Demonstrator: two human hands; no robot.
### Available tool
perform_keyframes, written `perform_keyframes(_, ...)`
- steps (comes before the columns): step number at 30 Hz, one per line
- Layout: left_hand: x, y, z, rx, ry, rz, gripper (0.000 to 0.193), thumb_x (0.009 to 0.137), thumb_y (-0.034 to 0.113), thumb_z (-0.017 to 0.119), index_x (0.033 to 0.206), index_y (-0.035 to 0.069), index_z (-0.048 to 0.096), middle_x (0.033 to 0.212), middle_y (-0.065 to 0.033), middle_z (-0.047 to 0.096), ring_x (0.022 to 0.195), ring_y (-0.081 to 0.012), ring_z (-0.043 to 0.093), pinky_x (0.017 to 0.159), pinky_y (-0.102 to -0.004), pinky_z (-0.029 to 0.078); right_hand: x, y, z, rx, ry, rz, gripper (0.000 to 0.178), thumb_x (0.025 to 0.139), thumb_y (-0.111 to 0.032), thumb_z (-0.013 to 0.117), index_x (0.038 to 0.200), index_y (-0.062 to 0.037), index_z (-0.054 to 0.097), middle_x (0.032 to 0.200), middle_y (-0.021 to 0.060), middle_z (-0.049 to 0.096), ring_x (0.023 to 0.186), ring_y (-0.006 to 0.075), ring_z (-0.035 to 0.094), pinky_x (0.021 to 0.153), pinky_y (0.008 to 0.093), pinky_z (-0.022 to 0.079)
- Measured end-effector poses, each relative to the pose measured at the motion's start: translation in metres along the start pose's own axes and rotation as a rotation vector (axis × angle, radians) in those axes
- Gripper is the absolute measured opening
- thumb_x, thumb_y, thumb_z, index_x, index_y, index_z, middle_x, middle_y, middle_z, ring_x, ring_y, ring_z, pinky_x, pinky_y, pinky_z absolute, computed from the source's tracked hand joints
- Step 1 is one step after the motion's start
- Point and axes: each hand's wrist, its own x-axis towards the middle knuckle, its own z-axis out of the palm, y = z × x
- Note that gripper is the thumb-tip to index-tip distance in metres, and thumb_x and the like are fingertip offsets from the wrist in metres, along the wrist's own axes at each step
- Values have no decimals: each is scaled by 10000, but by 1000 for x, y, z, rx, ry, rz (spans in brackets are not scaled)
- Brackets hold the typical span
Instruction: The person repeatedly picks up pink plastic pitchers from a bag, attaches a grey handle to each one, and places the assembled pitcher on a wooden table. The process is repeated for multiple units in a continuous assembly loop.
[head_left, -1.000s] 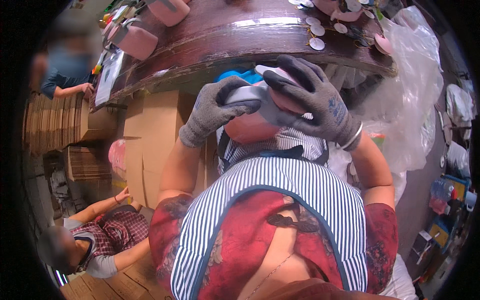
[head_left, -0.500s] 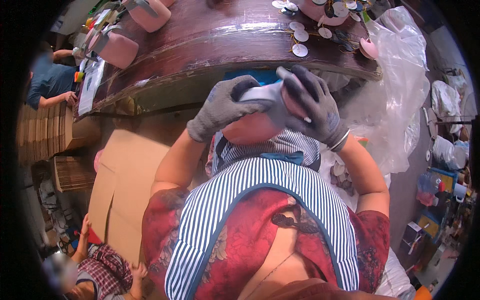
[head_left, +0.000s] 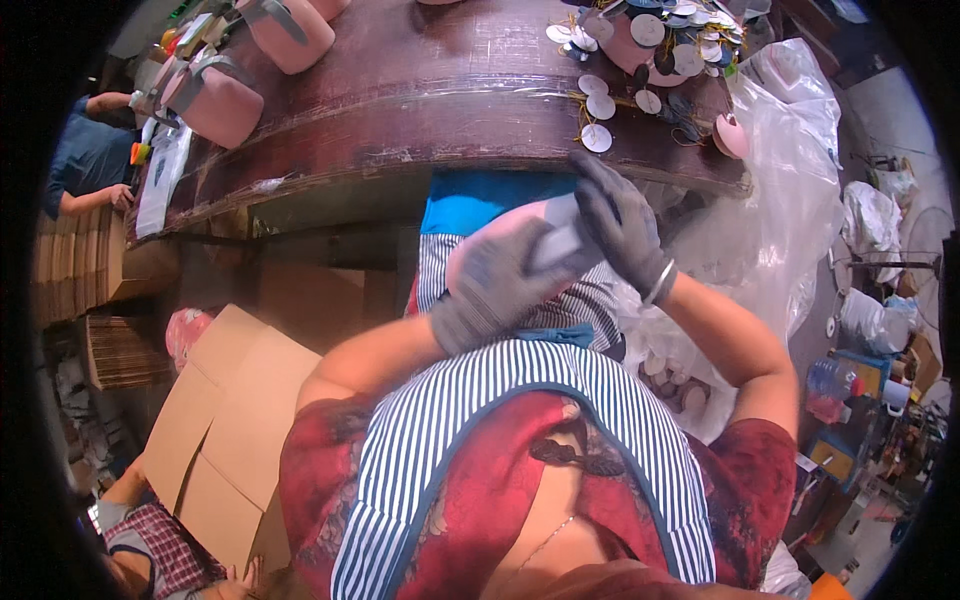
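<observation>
In front of my apron I hold a pink jug with a grey part, tilted on its side and smeared by motion. My left hand, in a grey knitted glove, is closed round its near side. My right hand, gloved too, lies against the grey end with fingers stretched along it, gripping the jug from the right. The palms hide much of it, and I cannot make out its lid or handle. Blue cloth shows between the jug and the table edge.
Pink jugs with grey handles stand at the left of the dark red table. Round white tags and a small pink round piece lie at its right. Plastic sheeting hangs there. Cardboard and two people are at left.
The jug has come nearer my body and turned. My left hand has shifted from its upper grey part down to its near side; my right fingers have straightened. Cardboard at left has moved.
</observation>
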Motion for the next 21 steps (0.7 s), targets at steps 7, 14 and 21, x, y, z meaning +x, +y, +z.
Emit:
perform_keyframes(7,26,-41,-73,-406,-306,-68,489,750,276,829,1115,13,638,997,-89,678,916,-145,638,838,-315,501,14,-37,-68,37,-292,-152,880,781,-499,682,1494,-99,359,1497,274,342,1363,433,391,1103,520,342)
perform_keyframes(14,44,-72,-76,-793,-457,-125,466,701,186,847,1077,11,635,996,-19,647,963,-102,586,894,-279,472,54,-61,-55,92,-304,-890,671,770,-553,644,1328,-188,566,1358,153,516,1275,379,475,1056,580,369)
perform_keyframes(21,7,-26,-21,-151,46,-132,524,885,245,719,1288,20,470,1134,-128,577,967,-154,624,779,-266,565,76,13,16,202,-252,-6,533,878,-431,612,1337,-166,555,1317,178,571,1170,354,577,1007,469,445)
